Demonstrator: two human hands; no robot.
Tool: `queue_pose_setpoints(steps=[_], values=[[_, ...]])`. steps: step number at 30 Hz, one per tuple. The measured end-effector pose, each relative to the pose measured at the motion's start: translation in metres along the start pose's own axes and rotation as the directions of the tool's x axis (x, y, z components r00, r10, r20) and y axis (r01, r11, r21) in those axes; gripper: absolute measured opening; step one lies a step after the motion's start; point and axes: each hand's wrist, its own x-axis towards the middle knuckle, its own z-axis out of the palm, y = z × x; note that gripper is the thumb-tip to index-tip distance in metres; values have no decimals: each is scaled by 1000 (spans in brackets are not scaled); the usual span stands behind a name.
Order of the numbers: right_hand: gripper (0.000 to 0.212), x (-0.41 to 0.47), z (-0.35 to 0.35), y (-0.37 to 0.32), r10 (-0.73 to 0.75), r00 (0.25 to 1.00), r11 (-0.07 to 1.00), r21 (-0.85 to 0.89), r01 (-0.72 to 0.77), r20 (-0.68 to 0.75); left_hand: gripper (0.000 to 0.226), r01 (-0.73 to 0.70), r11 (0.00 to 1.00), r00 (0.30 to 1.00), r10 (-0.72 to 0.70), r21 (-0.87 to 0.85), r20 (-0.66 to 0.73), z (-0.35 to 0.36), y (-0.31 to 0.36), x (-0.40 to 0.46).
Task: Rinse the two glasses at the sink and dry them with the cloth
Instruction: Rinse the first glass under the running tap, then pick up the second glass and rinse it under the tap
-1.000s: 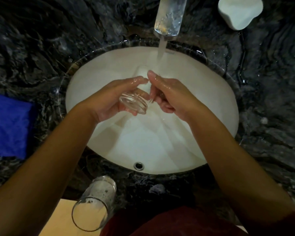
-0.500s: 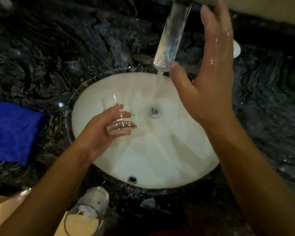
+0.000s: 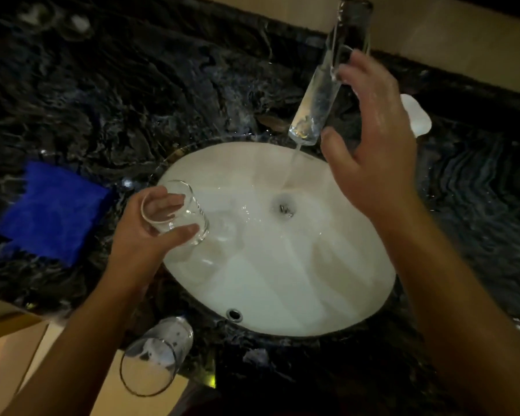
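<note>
My left hand (image 3: 146, 235) grips a clear glass (image 3: 177, 211), tilted with its mouth toward me, over the left side of the white sink (image 3: 282, 280). My right hand (image 3: 370, 139) is raised beside the tall chrome tap (image 3: 324, 85), fingers spread, fingertips near the tap's upper part; it holds nothing. A thin stream of water (image 3: 291, 166) runs from the spout into the basin near the drain (image 3: 284, 207). A second clear glass (image 3: 158, 361) stands on the counter's near edge. A folded blue cloth (image 3: 53, 211) lies on the dark marble counter (image 3: 132, 100) at the left.
A white soap dish (image 3: 416, 115) sits right of the tap, partly behind my right hand. Faint clear items (image 3: 72, 24) rest at the counter's far left corner. An overflow hole (image 3: 234, 314) marks the basin's near wall. A beige wall runs behind the counter.
My right hand left the glass and rose to the tap. My left hand carried the glass to the basin's left side and tipped it. The water stream has thinned.
</note>
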Motion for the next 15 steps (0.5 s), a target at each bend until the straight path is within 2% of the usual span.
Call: queue_pose_setpoints(steps=[4,7,8,9,11,13,15], values=[[68,-11,2,-4,76,993,996,-55,-71,94,84,-65,995,994,71,69,-88,-21,9,-24],[55,-23,4,-23,100,991,995,16,-99,-93,90,-44,991,984,64,123,-168,-43,4,-45],[50,-31,6,-30,87,991,996,45,-83,-105,87,-36,991,979,60,126,-194,-51,2,-52],[44,-41,11,-37,79,996,993,86,-75,-45,86,-28,992,974,54,122,-219,-58,-2,-60],[32,-65,23,-51,102,964,973,175,-148,245,88,-11,995,960,38,100,-278,-72,-12,-74],[26,-97,39,-67,54,850,963,198,-183,524,82,15,998,940,5,57,-341,-86,-25,-86],[31,-127,56,-84,-41,759,960,236,-150,650,81,47,999,918,-42,2,-394,-105,-39,-95]])
